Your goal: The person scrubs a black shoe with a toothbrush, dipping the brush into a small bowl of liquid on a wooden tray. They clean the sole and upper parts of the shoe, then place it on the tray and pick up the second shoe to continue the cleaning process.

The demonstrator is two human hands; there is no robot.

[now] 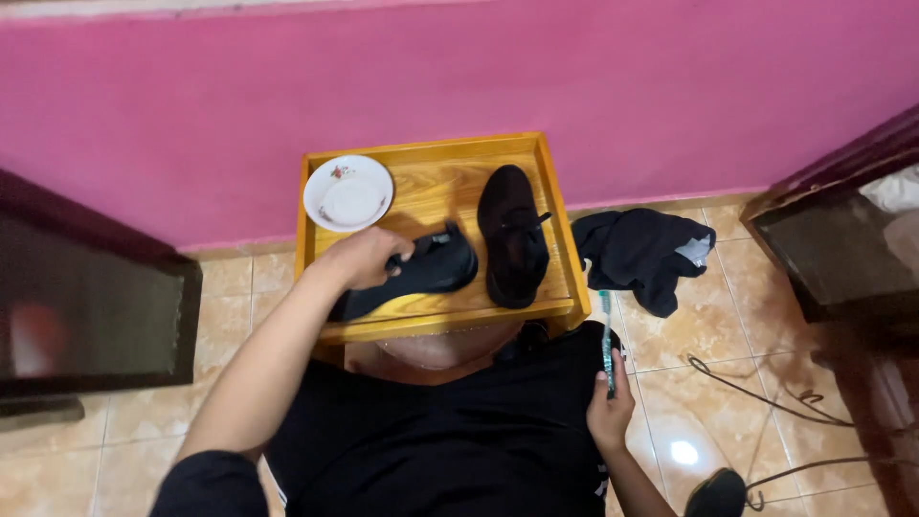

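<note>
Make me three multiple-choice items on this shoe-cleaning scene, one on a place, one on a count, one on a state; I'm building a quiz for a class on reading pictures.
1. Where does the white saucer lie?
A. In the wooden tray's far left corner
B. On the floor tiles
C. On the dark cloth

2. How many black shoes are in the wooden tray?
A. One
B. Two
C. Three

3. What is the right hand doing?
A. Resting flat on the floor
B. Holding a toothbrush upright
C. Gripping the saucer

Key:
1 A: the saucer sits inside the tray, by its far left corner.
2 B: one shoe is under the left hand, the other shoe lies alone beside it.
3 B: the fingers close on the toothbrush, bristles up, beside the tray.
</note>
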